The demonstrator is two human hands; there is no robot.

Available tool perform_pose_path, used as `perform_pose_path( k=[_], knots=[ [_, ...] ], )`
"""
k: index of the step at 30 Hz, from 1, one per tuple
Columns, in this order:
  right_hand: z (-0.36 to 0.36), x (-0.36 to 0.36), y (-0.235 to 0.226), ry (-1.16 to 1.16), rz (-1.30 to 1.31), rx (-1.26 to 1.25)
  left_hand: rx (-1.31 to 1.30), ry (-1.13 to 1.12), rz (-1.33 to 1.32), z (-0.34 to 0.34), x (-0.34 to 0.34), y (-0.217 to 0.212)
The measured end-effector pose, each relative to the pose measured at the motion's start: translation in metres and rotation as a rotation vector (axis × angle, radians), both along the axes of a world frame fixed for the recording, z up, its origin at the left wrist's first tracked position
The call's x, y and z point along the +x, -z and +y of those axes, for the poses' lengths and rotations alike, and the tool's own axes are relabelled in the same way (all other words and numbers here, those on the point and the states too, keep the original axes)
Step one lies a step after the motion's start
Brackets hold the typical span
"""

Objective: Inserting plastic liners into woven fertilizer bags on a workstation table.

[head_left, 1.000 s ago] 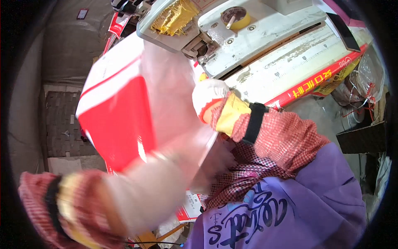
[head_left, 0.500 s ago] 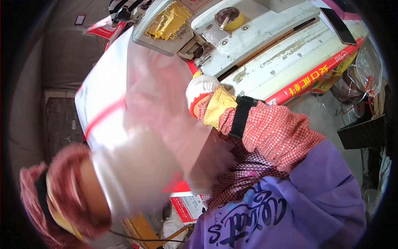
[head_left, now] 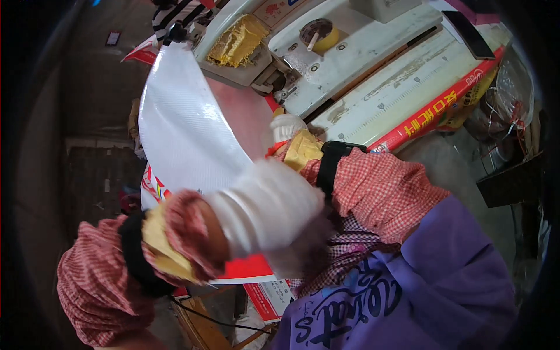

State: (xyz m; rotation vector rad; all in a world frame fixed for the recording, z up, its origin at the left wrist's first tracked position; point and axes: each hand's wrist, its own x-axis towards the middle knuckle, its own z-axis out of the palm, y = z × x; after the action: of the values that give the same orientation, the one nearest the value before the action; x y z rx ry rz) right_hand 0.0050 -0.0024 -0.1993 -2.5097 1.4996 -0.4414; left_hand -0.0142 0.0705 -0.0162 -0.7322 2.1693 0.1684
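Note:
My left hand (head_left: 268,201), in a white glove, is smeared by motion over the front of a white woven plastic sack (head_left: 186,128); its fingers cannot be made out. A dark purplish blur (head_left: 306,245) lies beside it, too smeared to name. My right hand (head_left: 287,127), also in a white glove, rests near the pinkish sheet (head_left: 242,111), just below the working end of a sewing machine (head_left: 274,79). Its fingers are mostly hidden behind the glove's back. Checked red sleeves with black straps cover both forearms.
On the machine bed (head_left: 350,64) lies a tape roll (head_left: 321,36) with a small white stick. A dark phone-like slab (head_left: 468,34) is at the far right. A red printed strip (head_left: 431,105) edges the table. Clear plastic bags (head_left: 510,96) hang at right.
My left hand has moved right and slightly up, toward my right hand. The pinkish sheet has swept away from the white sack, baring more of it. My right hand has barely moved.

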Motion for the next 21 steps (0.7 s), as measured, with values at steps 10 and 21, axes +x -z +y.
perform_pose_path(
  k=[10, 21],
  knots=[
    [0.038, -0.037, 0.033, -0.039, -0.168, -0.161, 0.258, 0.304, -0.045, -0.017, 0.025, -0.063],
    [-0.055, -0.031, 0.019, -0.204, -0.365, 0.280, -0.312, -0.120, 0.286, -0.042, 0.058, 0.069]
  ],
)
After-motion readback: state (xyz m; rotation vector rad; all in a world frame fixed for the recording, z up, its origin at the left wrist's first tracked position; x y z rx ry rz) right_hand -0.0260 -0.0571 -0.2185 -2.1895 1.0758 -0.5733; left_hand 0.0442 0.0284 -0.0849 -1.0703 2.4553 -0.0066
